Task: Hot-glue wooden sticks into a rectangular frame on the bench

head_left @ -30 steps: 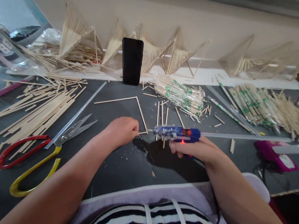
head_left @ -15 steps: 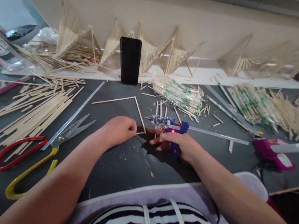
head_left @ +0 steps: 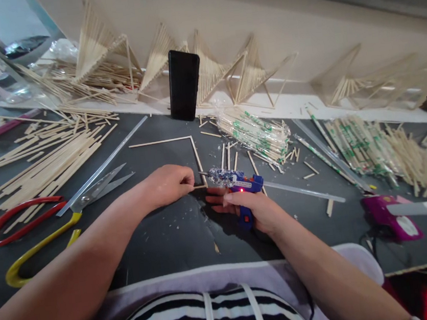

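Observation:
My left hand (head_left: 173, 184) is closed, its fingertips pinching a short wooden stick (head_left: 200, 186) whose far end meets the lower end of a slanting stick (head_left: 198, 159). That slanting stick joins a long horizontal stick (head_left: 161, 142) at a corner on the dark tabletop. In my right hand (head_left: 255, 206) is a blue hot glue gun (head_left: 247, 183) with a red light lit. Its metal nozzle points left, close to the slanting stick, and a clear glue stick (head_left: 304, 190) sticks out behind. Some fingers of the right hand stretch out below the gun's barrel.
Scissors (head_left: 87, 199) with red and yellow handles lie left, beside loose wooden sticks (head_left: 52, 168). A black phone (head_left: 185, 85) stands upright at the back, near stick frames (head_left: 252, 76). Wrapped chopsticks (head_left: 259, 134) and a magenta device (head_left: 389, 217) are on the right.
My right hand has moved the glue gun slightly left, bringing its nozzle up to the slanting stick. The left hand keeps its pinch almost in place.

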